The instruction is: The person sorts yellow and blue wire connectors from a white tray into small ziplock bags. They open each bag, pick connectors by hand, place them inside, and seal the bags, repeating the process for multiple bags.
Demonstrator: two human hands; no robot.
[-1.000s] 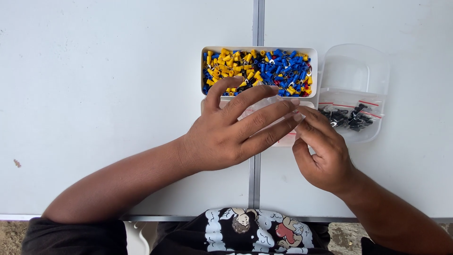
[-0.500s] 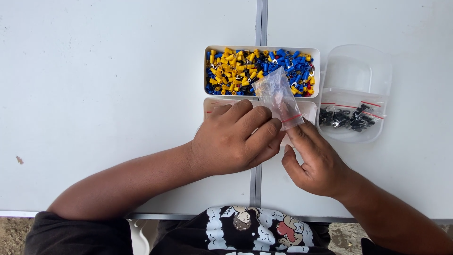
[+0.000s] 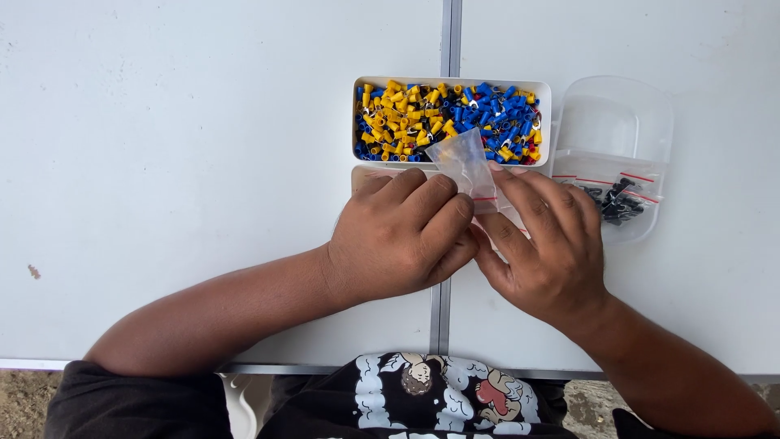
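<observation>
While pinched between both hands (image 3: 398, 240), bag (image 3: 465, 162) upright

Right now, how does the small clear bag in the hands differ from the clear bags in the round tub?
The small clear plastic zip bag is held up between the left hand and right hand; the clear bags of dark parts lie flat in the round clear plastic tub. The held bag looks empty; those hold black pieces. Both are transparent with a red strip.
</observation>
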